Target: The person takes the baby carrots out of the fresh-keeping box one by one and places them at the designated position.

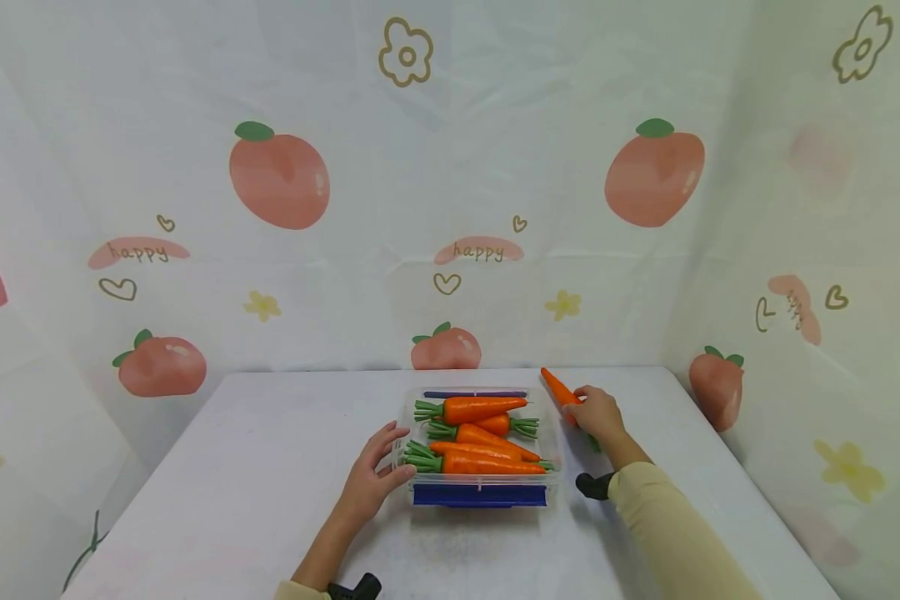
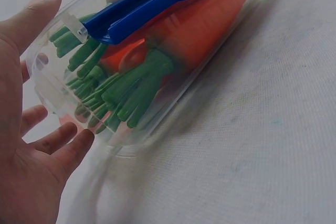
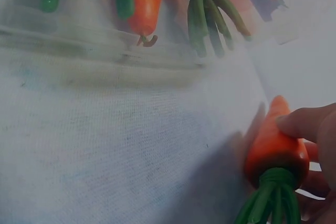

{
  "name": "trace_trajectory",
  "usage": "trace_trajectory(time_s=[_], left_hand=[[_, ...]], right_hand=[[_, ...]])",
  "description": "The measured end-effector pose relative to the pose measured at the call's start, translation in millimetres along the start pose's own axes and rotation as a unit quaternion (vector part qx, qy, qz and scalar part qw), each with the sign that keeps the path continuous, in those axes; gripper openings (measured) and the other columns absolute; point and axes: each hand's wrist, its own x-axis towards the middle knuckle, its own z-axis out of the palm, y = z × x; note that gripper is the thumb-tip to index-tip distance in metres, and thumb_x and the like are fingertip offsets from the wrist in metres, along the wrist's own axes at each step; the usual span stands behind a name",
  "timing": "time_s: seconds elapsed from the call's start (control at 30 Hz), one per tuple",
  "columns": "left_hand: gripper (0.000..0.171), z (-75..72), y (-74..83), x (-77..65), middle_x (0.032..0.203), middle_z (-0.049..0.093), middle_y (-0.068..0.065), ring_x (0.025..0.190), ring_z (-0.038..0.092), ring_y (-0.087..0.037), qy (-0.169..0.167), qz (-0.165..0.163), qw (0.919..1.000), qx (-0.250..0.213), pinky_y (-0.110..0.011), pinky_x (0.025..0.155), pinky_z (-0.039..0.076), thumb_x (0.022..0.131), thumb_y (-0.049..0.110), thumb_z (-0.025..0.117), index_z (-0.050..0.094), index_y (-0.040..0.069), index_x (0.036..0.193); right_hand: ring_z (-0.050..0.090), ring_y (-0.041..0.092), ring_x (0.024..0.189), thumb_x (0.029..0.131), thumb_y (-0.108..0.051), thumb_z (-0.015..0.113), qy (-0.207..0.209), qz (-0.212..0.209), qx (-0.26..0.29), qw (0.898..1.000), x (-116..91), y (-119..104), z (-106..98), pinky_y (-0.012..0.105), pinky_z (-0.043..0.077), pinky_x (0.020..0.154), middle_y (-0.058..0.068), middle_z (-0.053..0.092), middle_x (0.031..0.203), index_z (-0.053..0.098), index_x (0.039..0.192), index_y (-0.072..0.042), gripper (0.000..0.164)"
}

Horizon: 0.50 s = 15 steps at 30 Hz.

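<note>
A clear plastic box (image 1: 552, 480) with blue latches stands on the table and holds several orange carrots (image 1: 487, 462) with green stems. At its left side is my left hand (image 1: 366, 487), fingers spread and thumb near the front rim. In the left wrist view the fingertips (image 2: 84, 139) lie against or very close to the clear wall; contact is hard to tell. To the right of the box, my right hand (image 1: 600, 415) pinches a single carrot (image 1: 557, 386) by its thick end. That carrot's tip points toward the back, and its green stems (image 3: 270, 198) show below the thumb.
The white-covered table (image 1: 270, 467) extends on both sides of the box. A patterned cloth backdrop (image 1: 450, 167) rises behind and beside it. One blue latch (image 1: 480, 495) faces the front, another blue strip (image 1: 474, 394) lies along the back.
</note>
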Motion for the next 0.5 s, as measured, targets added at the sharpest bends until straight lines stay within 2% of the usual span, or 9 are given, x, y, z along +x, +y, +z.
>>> trace_trajectory(time_s=[0.2, 0.5], left_hand=[[0.058, 0.1, -0.2, 0.2, 0.156, 0.028, -0.014, 0.132, 0.040, -0.043, -0.003, 0.007, 1.0000, 0.003, -0.053, 0.102, 0.040, 0.088, 0.029, 0.072, 0.052, 0.011, 0.139], [0.056, 0.0, 1.3, -1.4, 0.155, 0.029, -0.014, 0.131, 0.040, -0.042, -0.002, 0.010, 0.9999, -0.002, -0.054, 0.102, 0.040, 0.088, 0.026, 0.072, 0.052, 0.010, 0.138]], right_hand=[[0.054, 0.035, 0.093, 0.090, -0.022, 0.068, -0.015, 0.017, 0.006, 1.000, -0.9, -1.1, 0.0, 0.048, 0.051, 0.087, 0.026, 0.059, 0.114, 0.054, 0.124, 0.008, 0.047], [0.056, 0.036, 0.095, 0.089, -0.024, 0.067, -0.005, 0.003, -0.008, 1.000, -6.3, -5.8, -9.4, 0.049, 0.049, 0.088, 0.027, 0.059, 0.117, 0.054, 0.125, 0.009, 0.050]])
